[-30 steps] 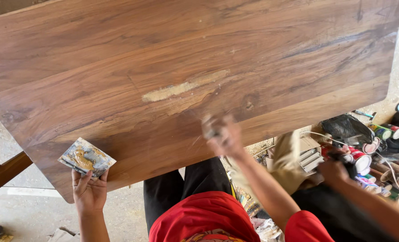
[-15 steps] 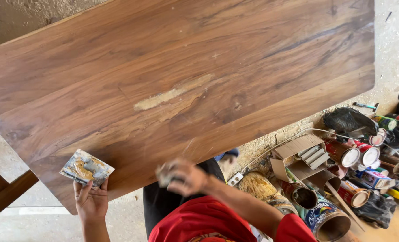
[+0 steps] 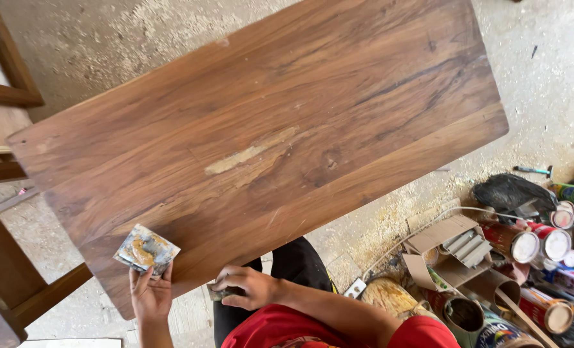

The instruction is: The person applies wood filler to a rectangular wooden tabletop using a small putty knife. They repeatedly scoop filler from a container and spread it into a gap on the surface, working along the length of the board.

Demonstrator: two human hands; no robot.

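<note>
Palette tile [image 3: 146, 249] atop left hand [image 3: 150, 295] grip, over tabletop [image 3: 287, 129] edge.

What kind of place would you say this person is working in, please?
Most likely a woodworking or furniture-finishing workshop: a bare wooden tabletop with a filler patch, sawdust on the floor, and paint cans clustered beside it.

The right hand [image 3: 251, 287], which a second ago was raised over the near part of the counter [image 3: 338, 116] not far from the pale filler patch [image 3: 251, 151], has been drawn back to the near edge, where a small dark object [image 3: 221, 294] is pinched in its grip. That grip has thus been brought much closer to the left hand [image 3: 150, 293]. The smeared square pad [image 3: 146, 249] is now seen tipped slightly further over the counter's edge.
</note>
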